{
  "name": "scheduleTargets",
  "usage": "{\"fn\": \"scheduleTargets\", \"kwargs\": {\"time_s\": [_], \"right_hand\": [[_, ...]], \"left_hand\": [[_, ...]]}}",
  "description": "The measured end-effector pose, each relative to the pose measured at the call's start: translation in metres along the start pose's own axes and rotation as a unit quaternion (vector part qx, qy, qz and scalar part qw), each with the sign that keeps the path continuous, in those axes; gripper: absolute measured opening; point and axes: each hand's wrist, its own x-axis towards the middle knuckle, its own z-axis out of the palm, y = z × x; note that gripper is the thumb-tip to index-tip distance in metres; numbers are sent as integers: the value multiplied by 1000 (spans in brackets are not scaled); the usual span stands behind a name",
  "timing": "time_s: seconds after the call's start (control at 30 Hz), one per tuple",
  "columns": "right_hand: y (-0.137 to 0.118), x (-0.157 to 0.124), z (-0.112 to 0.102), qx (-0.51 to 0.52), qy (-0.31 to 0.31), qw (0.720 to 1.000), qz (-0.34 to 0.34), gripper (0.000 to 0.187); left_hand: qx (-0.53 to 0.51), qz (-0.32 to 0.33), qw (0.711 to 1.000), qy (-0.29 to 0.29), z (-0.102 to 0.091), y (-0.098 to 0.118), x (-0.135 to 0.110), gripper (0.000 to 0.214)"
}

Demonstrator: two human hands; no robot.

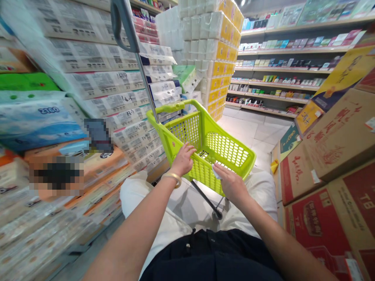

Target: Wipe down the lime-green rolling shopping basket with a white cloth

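A lime-green plastic shopping cart basket [234, 146] with perforated walls stands between my knees. My left hand [183, 159], with a gold bangle at the wrist, is closed over the near rim of the basket, fingertips reaching inside. Farther right along the same rim, my right hand [233, 185] presses a white wipe [216, 171] against the basket's side; most of the wipe is under the fingers. The cart's grey handle [125, 29] rises on a metal pole to the upper left. A black caster wheel [217, 214] shows below the basket.
Stacked wrapped tissue packs [96, 84] form a wall at left, close to the cart. Beyond stand toilet-paper bundles [215, 50] and shelves of small boxed goods [278, 70]. Cardboard cartons [336, 136] pile up at right. Pale floor tiles [243, 127] run between them.
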Motion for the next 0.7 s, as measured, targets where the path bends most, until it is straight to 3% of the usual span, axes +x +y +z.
{"fn": "scheduleTargets", "kwargs": {"time_s": [0.2,0.5,0.7], "right_hand": [[-12,-27,-7,-10,-4,1000,-7,66],[-45,14,14,-17,-3,999,-51,56],[-42,-22,9,6,8,997,-71,61]], "left_hand": [[0,-3,1000,3,-8,-3,-6,30],[21,-26,999,9,-18,-1,-16,31],[20,-43,999,14,-19,-12,-16,32]]}}
